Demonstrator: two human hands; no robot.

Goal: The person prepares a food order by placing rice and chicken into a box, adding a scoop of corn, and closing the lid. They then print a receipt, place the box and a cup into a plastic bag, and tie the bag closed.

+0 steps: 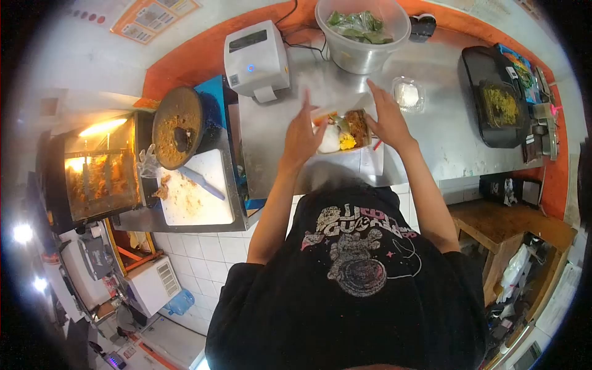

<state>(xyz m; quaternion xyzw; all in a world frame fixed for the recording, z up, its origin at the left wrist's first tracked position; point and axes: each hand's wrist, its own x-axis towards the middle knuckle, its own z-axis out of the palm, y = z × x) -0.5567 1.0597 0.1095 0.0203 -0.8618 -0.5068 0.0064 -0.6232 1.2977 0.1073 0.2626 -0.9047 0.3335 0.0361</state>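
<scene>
The food box sits on the steel counter between your hands: your left hand and right hand flank it, fingers spread loose, grasping nothing, below the plastic tub.

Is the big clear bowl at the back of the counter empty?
No: the clear bowl holds green leafy vegetables, behind the food box between the left hand and right hand.

An open food box lies flat on the steel surface, holding white rice, brown meat, seemingly 1 yellow garnish.
</scene>
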